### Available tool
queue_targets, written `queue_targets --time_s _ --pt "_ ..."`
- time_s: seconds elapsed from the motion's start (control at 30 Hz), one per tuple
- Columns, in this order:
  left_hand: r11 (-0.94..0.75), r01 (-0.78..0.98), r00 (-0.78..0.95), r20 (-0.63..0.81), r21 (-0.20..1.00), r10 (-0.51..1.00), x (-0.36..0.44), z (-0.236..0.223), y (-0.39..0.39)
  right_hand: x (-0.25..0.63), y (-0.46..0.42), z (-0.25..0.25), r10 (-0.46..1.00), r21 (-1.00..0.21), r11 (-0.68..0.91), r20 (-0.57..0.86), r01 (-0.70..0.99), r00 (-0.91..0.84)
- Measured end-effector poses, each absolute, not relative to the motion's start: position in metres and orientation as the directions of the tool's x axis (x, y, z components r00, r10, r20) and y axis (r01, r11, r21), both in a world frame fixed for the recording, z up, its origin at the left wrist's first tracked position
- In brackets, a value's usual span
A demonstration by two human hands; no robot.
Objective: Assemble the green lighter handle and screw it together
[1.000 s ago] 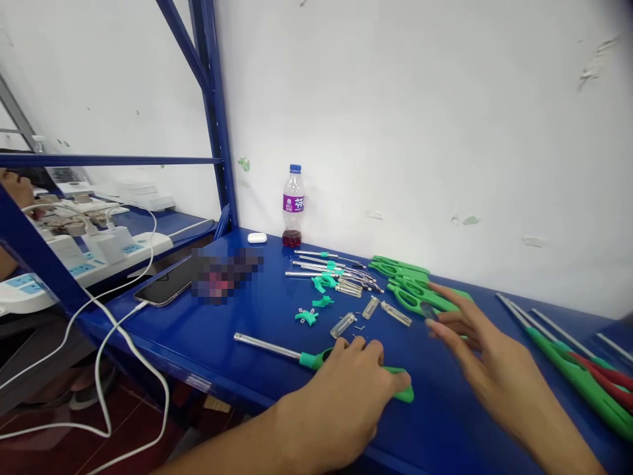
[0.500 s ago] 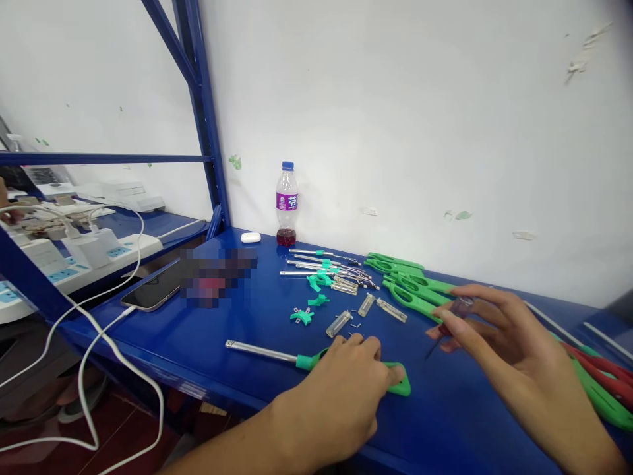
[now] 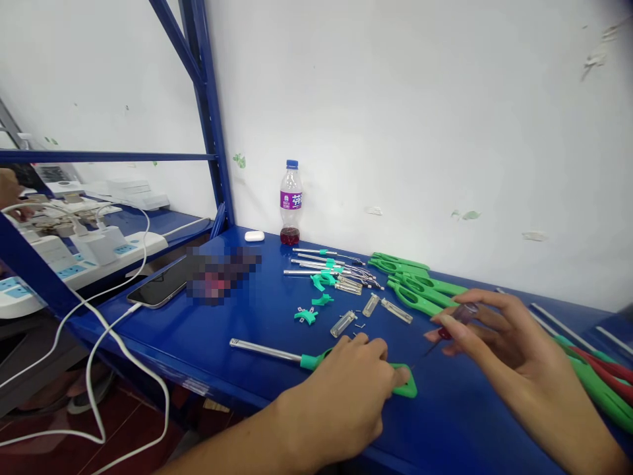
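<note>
My left hand (image 3: pixel 346 396) is closed over a green long-necked lighter (image 3: pixel 310 361) lying on the blue table. Its metal tube points left; the palm hides most of the body, and the green handle end shows past my fingers. In my right hand (image 3: pixel 509 363) a small screwdriver (image 3: pixel 461 315) with a clear reddish handle is held between thumb and fingers. Its thin shaft slants down-left, the tip near the handle end; whether they touch I cannot tell. Just beyond my left hand lie a clear fuel tank (image 3: pixel 343 324), small screws (image 3: pixel 361 325) and a teal trigger piece (image 3: pixel 306 316).
Several metal tubes with wires (image 3: pixel 316 262) and green handle shells (image 3: pixel 415 293) lie toward the wall. A drink bottle (image 3: pixel 291 204) stands at the back. A phone (image 3: pixel 163 284) with a white cable (image 3: pixel 106 326) sits left. Red and green handles (image 3: pixel 601 376) lie far right.
My right hand has turned the screwdriver slightly, and its tip has come left and down toward the lighter's handle end. My left hand stays on the lighter. The view has shifted slightly.
</note>
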State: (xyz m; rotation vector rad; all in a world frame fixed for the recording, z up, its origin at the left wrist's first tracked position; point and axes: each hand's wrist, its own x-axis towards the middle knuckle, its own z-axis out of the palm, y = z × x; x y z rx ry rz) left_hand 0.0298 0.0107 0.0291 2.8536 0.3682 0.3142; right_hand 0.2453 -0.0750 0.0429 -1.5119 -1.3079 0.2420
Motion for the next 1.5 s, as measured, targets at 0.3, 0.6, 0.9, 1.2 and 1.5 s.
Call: queue_targets --time_s 0.3,0.6,0.9,1.2,1.5 --pt "-0.946 0.221 0.939 0.210 0.238 0.272 0.0313 0.0254 0.0113 0.2425 -0.0719 0.0392 0.822 -0.780 0.180 0.454 0.600 0.344" --pt "-0.950 0.193 0.939 0.233 0.246 0.251 0.0330 0.0220 0.0137 0.2422 -0.0749 0.0432 0.817 -0.769 0.156 0.454 0.620 0.357" --pt "-0.949 0.191 0.938 0.239 0.253 0.252 0.0332 0.0195 0.0124 0.2426 -0.0752 0.0442 0.841 -0.762 0.156 0.436 0.628 0.321" --pt "-0.943 0.198 0.937 0.231 0.268 0.262 0.0333 0.0220 0.0133 0.2447 -0.0789 0.0423 0.832 -0.769 0.099 0.412 0.632 0.371" --pt "-0.944 0.203 0.937 0.227 0.261 0.265 0.0335 0.0224 0.0131 0.2467 -0.0779 0.0390 0.826 -0.785 0.102 0.409 0.611 0.388"
